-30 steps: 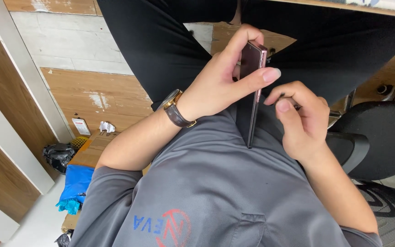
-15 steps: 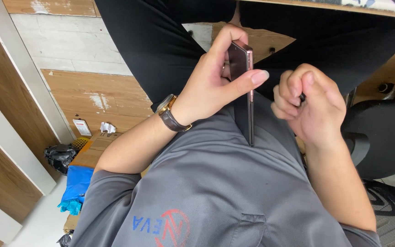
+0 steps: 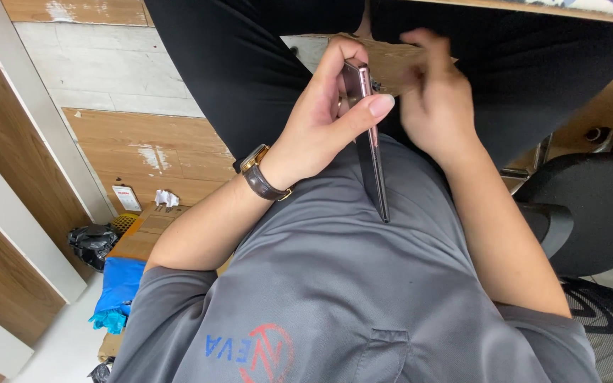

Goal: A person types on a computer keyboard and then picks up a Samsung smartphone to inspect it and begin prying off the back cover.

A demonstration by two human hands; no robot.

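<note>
I look straight down my own grey shirt to my lap and black trousers. My left hand (image 3: pixel 324 120), with a brown-strapped watch (image 3: pixel 260 174) on the wrist, grips a slim dark smartphone (image 3: pixel 372 159) with a rose-coloured frame, held edge-on and upright against my belly. Thumb and fingers wrap its upper part. My right hand (image 3: pixel 438 99) hovers just right of the phone's top, blurred by motion, fingers loosely bent, holding nothing that I can make out.
A black office chair (image 3: pixel 583 213) with an armrest sits at my right. On the wooden floor (image 3: pixel 143 142) at left lie a blue bag (image 3: pixel 118 291), a black bag (image 3: pixel 92 243), a cardboard box and crumpled paper. A table edge runs along the top right.
My right hand has risen from beside the phone's lower half to near its top. My left hand has kept its grip and tilted the phone slightly.
</note>
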